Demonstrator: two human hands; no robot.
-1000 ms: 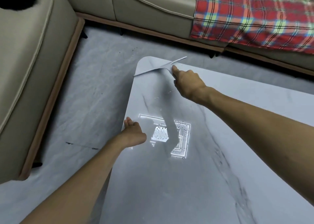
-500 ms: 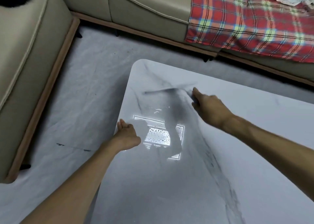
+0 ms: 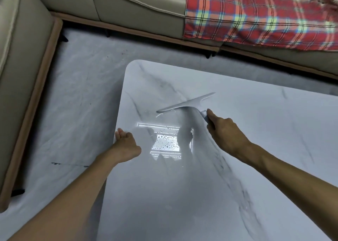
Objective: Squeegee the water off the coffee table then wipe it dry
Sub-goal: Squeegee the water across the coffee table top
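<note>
A white marble coffee table (image 3: pixel 256 131) fills the lower right of the head view. My right hand (image 3: pixel 222 131) grips the handle of a grey squeegee (image 3: pixel 186 103). Its blade lies across the tabletop, just beyond a patch of water droplets (image 3: pixel 166 144) that shows in a bright light reflection. A thin line of water sits at the blade's left end. My left hand (image 3: pixel 126 144) rests at the table's left edge, fingers loosely curled over it, holding nothing loose.
A beige sofa (image 3: pixel 128 5) runs along the back and down the left side. A red plaid blanket (image 3: pixel 256 16) hangs over its right part. Grey marble-look floor (image 3: pixel 73 103) lies between sofa and table.
My right hand has pulled the squeegee from the table's far left corner toward me, across the top to just beyond the wet patch. My left hand stays at the edge.
</note>
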